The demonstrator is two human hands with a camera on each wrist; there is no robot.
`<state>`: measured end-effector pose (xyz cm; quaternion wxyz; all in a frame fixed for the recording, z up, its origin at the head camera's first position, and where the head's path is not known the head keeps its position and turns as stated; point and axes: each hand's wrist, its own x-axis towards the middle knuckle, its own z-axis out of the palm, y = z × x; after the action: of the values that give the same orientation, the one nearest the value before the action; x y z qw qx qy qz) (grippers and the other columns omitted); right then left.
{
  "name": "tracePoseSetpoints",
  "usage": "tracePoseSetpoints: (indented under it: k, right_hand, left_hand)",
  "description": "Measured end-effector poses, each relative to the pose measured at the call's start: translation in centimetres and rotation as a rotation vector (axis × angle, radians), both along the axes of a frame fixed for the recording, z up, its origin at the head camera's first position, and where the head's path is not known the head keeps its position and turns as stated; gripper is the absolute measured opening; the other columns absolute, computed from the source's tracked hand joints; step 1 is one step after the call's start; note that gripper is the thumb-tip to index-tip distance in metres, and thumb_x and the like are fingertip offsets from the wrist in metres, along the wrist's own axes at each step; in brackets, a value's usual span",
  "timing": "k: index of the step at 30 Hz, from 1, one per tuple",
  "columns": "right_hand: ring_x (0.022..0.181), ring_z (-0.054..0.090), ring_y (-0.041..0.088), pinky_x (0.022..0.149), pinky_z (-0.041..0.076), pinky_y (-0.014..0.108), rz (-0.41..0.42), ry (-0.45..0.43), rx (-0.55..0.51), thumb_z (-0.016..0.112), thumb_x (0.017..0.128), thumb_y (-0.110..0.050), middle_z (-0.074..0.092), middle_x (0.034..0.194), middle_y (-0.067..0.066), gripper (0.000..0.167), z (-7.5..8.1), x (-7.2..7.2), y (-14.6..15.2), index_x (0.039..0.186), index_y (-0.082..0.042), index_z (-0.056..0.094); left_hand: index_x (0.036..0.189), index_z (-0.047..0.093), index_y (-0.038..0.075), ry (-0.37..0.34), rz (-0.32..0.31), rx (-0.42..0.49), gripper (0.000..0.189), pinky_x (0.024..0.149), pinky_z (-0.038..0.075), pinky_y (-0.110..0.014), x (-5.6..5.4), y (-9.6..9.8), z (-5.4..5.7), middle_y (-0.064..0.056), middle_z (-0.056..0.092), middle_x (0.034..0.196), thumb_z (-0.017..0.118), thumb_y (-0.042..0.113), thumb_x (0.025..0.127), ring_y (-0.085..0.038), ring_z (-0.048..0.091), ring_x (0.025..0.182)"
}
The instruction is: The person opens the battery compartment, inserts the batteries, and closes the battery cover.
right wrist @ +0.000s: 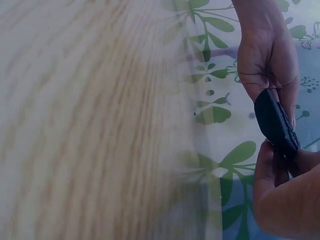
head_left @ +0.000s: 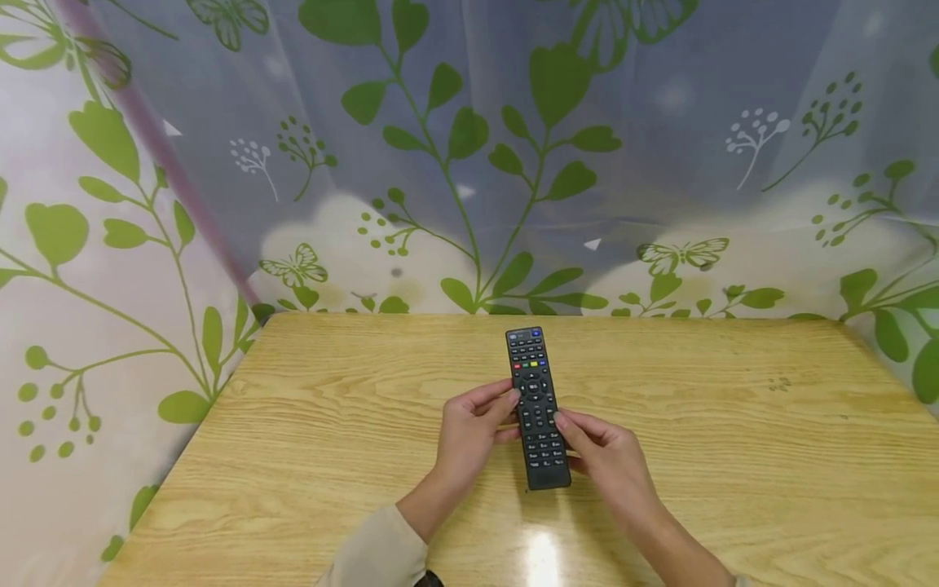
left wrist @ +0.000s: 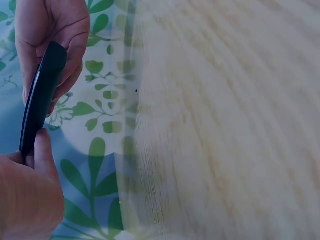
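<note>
A black remote control [head_left: 538, 408] is held above the table, its button side facing up and its long axis pointing away from me. My left hand [head_left: 469, 428] grips its left edge near the round navigation pad, thumb on top and fingers beneath. Lower down on the opposite edge, my right hand [head_left: 610, 461] pinches it, thumb on the front. In the left wrist view the remote [left wrist: 42, 97] appears edge-on between both hands. The right wrist view shows the dark back of the remote [right wrist: 275, 122], with fingers partly hidden behind it.
A wooden table [head_left: 293, 456] with light grain lies under the hands. Behind it hangs a curtain [head_left: 660, 163] printed with green leaves and butterflies, and a similar pale curtain [head_left: 95, 326] covers the left side.
</note>
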<state>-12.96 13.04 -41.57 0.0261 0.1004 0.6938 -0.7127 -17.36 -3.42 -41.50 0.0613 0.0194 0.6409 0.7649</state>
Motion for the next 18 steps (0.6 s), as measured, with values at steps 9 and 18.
tracePoseSetpoints:
  k: [9, 18]
  right_hand:
    - [0.096, 0.066, 0.023, 0.082, 0.056, 0.036, 0.012, -0.021, 0.04, 0.057, 0.098, -0.018, 0.065, 0.112, 0.017, 0.033, -0.8, -0.9, 0.8, 0.122, 0.004, 0.061]
    - [0.102, 0.064, 0.024, 0.081, 0.056, 0.034, 0.022, -0.047, 0.099, 0.056, 0.098, -0.023, 0.062, 0.118, 0.018, 0.038, -1.4, -1.8, 1.6, 0.125, 0.005, 0.058]
  left_hand:
    - [0.115, 0.066, -0.004, -0.046, -0.026, -0.031, 0.025, 0.07, 0.058, -0.034, -1.3, 0.9, -0.8, -0.016, 0.07, 0.096, 0.063, 0.008, 0.093, -0.016, 0.067, 0.078]
    - [0.117, 0.063, -0.007, -0.058, -0.032, -0.039, 0.026, 0.069, 0.058, -0.035, -2.3, 1.7, -1.6, -0.019, 0.069, 0.099, 0.061, 0.005, 0.093, -0.018, 0.067, 0.078]
